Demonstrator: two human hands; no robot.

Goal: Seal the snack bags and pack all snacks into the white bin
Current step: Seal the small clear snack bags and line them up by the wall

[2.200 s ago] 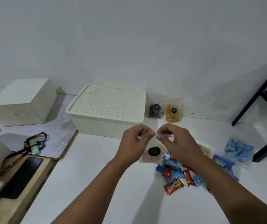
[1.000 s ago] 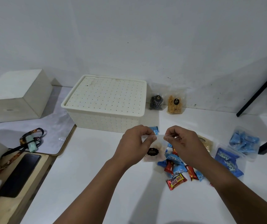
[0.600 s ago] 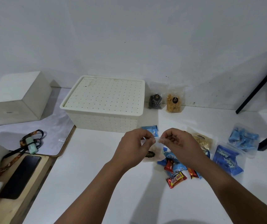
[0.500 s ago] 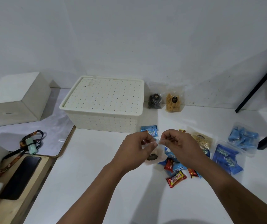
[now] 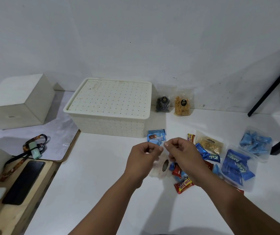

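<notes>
Both hands, left hand (image 5: pixel 143 156) and right hand (image 5: pixel 180 152), are pinched on the top edge of a clear snack bag (image 5: pixel 161 165), held just above the table (image 5: pixel 102 175). The pouch hangs between them, over the pile of loose candies (image 5: pixel 184 184). The white bin (image 5: pixel 109 106) sits behind with its lid on. My worry: if the strip isn't lined up, the seal gaps and crumbs spill once it's packed.

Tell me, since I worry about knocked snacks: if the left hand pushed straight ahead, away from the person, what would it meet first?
Probably the light blue snack packet lying just beyond the left hand, before the lidded white bin; depth is uncertain.
</notes>
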